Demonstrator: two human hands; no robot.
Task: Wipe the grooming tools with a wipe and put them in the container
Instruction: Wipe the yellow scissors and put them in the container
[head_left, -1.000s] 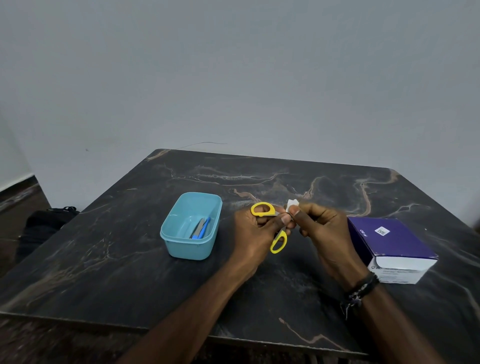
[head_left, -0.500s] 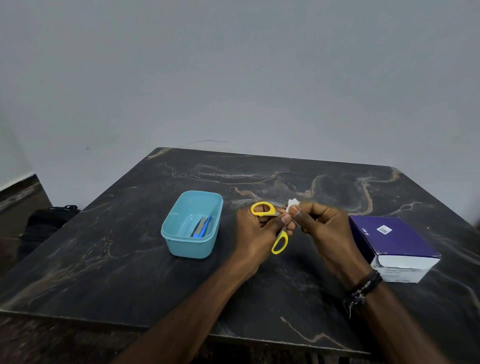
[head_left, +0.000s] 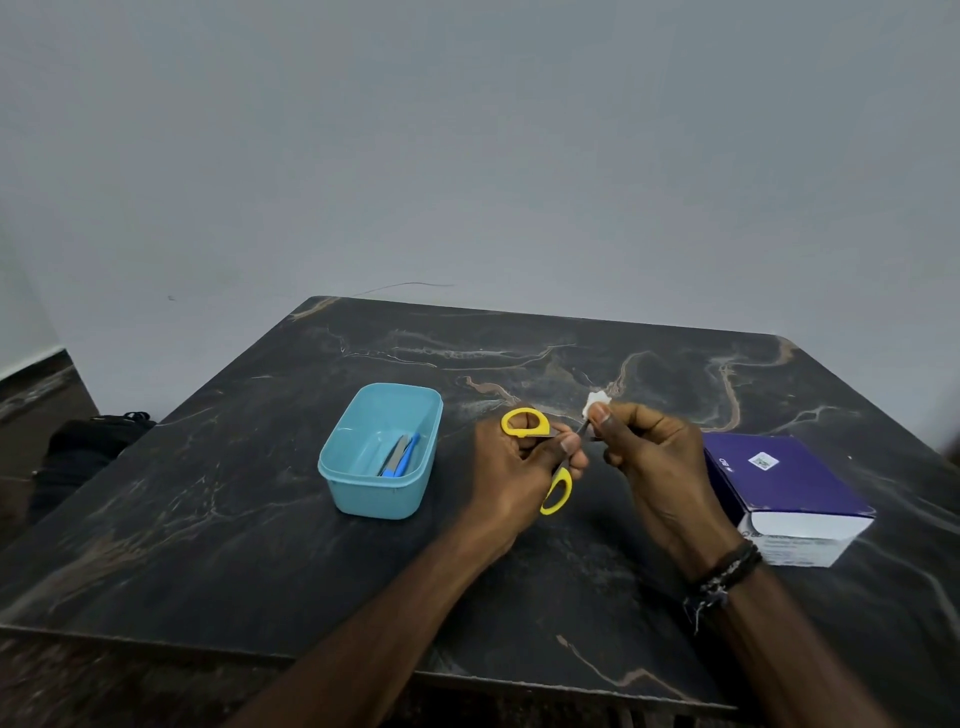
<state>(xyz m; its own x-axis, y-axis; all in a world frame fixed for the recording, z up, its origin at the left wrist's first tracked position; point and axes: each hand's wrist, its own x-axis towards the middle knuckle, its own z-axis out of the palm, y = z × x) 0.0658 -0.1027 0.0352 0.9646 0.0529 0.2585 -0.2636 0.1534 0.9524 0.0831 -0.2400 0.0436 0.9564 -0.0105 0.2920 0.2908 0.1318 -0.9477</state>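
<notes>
Little has moved since the earlier frames: left hand (head_left: 514, 467) still grips the scissors (head_left: 540, 457) at frame centre, fingers curled through the yellow loops. Right hand (head_left: 654, 457) pinches the wipe (head_left: 596, 404) on the blade, which points right toward it. Tub (head_left: 379, 452), left of centre on the worktop (head_left: 208, 519), holds two tools (head_left: 400, 456).

Yellow-handled scissors (head_left: 556, 488) held above table, white wipe (head_left: 595, 402) on blade, teal container (head_left: 382, 499) (tools inside) left
</notes>
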